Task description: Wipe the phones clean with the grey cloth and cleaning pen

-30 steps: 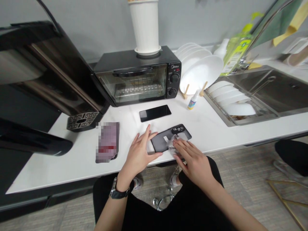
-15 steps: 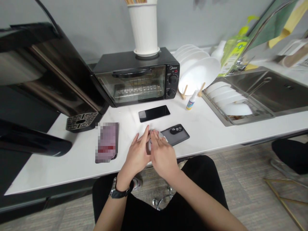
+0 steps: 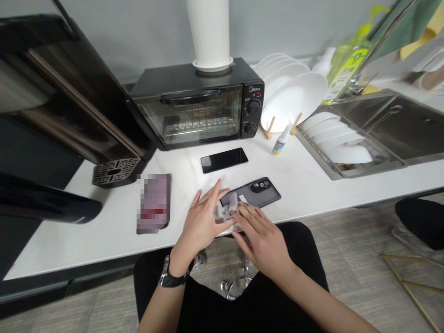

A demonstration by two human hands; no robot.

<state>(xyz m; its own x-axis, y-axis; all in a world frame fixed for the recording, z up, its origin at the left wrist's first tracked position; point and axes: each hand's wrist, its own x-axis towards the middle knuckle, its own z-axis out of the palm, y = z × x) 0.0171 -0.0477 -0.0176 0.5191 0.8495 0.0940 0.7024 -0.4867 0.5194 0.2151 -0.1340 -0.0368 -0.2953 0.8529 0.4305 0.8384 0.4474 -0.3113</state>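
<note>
A crumpled grey cloth (image 3: 225, 208) lies between my hands near the counter's front edge, over the lower left part of a dark phone case (image 3: 258, 193) with a camera cutout. My left hand (image 3: 203, 217) is at the cloth's left side, fingers spread, thumb along its near edge. My right hand (image 3: 262, 233) touches the cloth's right side with its fingertips, thumb apart from the fingers. Behind them lies a black phone (image 3: 225, 160), screen up. A pixelated purple item (image 3: 153, 203) rests to the left.
A black toaster oven (image 3: 197, 111) stands at the back, a coffee machine (image 3: 116, 172) at the left. White plates (image 3: 294, 99) stand in a rack beside a small spray bottle (image 3: 282, 140). At the right is a sink (image 3: 398, 134) with bowls (image 3: 342, 138) on its draining rack.
My right hand has moved right and away from my left hand, and the cloth between them shows more. More of the phone case is uncovered. The whole view has shifted slightly.
</note>
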